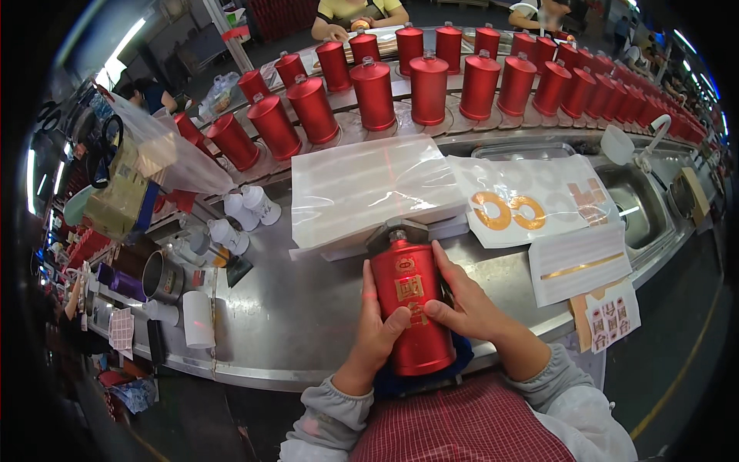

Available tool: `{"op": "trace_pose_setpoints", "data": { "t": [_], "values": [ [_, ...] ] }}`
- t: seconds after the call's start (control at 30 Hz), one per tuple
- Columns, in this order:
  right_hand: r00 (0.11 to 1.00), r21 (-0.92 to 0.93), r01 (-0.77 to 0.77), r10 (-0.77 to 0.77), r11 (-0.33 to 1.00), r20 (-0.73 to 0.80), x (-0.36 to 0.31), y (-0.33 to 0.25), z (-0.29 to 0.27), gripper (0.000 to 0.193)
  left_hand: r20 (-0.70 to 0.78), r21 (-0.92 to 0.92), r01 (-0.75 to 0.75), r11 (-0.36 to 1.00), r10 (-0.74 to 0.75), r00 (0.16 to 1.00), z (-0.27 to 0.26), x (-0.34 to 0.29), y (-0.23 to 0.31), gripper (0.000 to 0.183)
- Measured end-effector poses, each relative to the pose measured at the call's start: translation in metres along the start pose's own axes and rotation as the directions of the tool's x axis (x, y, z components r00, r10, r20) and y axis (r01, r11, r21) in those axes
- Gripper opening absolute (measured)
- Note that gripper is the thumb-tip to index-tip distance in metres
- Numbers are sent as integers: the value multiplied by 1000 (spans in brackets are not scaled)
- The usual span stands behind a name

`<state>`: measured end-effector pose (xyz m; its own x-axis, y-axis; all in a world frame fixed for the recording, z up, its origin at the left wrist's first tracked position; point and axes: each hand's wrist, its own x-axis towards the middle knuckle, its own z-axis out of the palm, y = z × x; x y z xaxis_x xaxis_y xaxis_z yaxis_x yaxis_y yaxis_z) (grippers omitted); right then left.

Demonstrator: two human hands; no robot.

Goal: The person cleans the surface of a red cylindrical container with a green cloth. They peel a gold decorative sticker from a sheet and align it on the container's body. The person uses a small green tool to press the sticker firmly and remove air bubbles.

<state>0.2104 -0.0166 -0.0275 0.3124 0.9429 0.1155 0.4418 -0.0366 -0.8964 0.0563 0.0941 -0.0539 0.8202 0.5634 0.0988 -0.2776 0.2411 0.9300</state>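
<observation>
A glossy red bottle (pixel 412 339) with gold characters down its front lies tilted toward me at the table's near edge, its clear neck against a dark angular rest. My left hand (pixel 377 331) wraps its left side and my right hand (pixel 466 304) its right side. Both thumbs press on the front, close to the lower gold character. Beneath the bottle shows a dark blue cloth (pixel 462 354). Just beyond its neck lies a stack of white glossy sheets (pixel 369 189). To the right is a transfer sheet (pixel 531 200) with orange-gold shapes.
Rows of red bottles (pixel 429 88) stand on a curved conveyor across the back. On the right are a steel sink (pixel 643 204), a sheet with a gold strip (pixel 581 266) and a small printed sheet (pixel 613 316). White spray bottles (pixel 260 204) and a metal pot (pixel 163 277) stand left. People work beyond.
</observation>
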Motion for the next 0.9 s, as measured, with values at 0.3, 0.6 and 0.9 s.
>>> {"op": "trace_pose_setpoints", "data": {
  "t": [0.3, 0.6, 0.9],
  "values": [
    [1000, 12, 25, -25, 1000, -1, 2, 1, 2, 104, -2, -23, 30, 999, -30, 1000, -2, 0, 5, 106],
    [999, 36, 28, -29, 999, 34, 5, 4, 1, 101, 23, -91, 10, 996, -7, 1000, -9, -1, 3, 100],
    [998, 58, -42, 39, 997, 51, 8, 2, 6, 103, 1, 5, -1, 1000, 1, 1000, -16, -1, -1, 99]
  ]
}}
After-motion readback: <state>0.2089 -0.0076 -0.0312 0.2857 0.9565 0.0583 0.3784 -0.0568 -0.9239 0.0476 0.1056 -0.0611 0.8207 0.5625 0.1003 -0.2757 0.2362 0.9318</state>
